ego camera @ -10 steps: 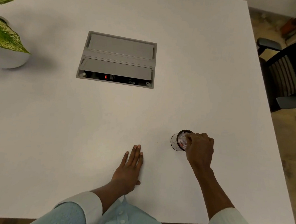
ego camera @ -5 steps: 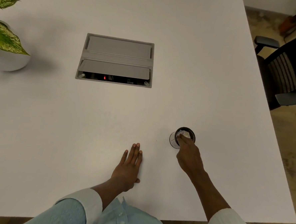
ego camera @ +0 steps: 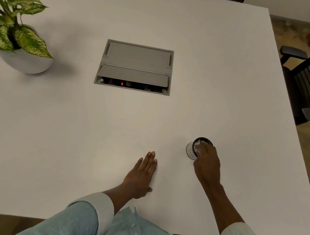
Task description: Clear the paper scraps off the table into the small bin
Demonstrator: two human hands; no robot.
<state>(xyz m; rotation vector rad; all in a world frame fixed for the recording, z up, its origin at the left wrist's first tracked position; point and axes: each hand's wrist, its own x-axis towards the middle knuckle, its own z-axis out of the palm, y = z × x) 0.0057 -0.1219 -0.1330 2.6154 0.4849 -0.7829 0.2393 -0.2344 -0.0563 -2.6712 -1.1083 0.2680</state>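
A small clear bin with a dark rim stands on the white table, near the front right. White paper scraps fill its mouth. My right hand reaches over the bin from the near side, fingertips bunched down on the scraps inside the rim and covering the bin's right half. My left hand lies flat on the table, palm down, left of the bin, and holds nothing. I see no loose scraps on the tabletop.
A grey cable box with an open flap and a red light is set into the table's middle. A potted plant in a white pot stands at the far left. A dark office chair is beyond the right edge.
My right hand shifted from covering the bin's right side to its near side, fingers pushed down into its mouth. The view shifted slightly. My left hand stayed flat.
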